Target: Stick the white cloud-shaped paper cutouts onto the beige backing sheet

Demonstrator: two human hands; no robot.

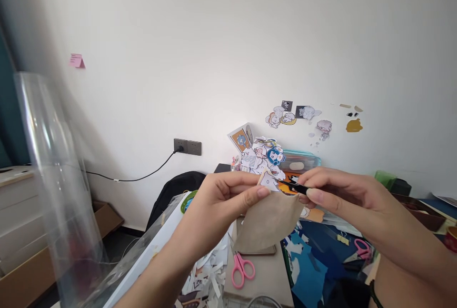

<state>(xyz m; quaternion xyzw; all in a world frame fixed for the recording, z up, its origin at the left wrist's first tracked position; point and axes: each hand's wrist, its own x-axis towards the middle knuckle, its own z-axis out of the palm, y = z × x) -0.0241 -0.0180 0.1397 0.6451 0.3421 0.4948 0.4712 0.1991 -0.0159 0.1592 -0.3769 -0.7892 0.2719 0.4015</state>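
Observation:
My left hand [228, 198] pinches the top edge of a beige kraft-paper sheet [269, 222], held up in front of me. At that same edge, my right hand [335, 191] grips a thin black tool [294, 186], its tip touching a small white cutout [269, 182] on the sheet. Both hands are closed in a pinch. Behind the sheet stands a cluster of cartoon stickers [262, 158].
Pink scissors [242, 268] lie on the desk below, beside paper scraps [209, 282] and blue cut paper [303, 260]. A clear plastic roll [53, 179] stands at the left. A wall socket [187, 146] with a black cable and wall stickers [296, 115] are behind.

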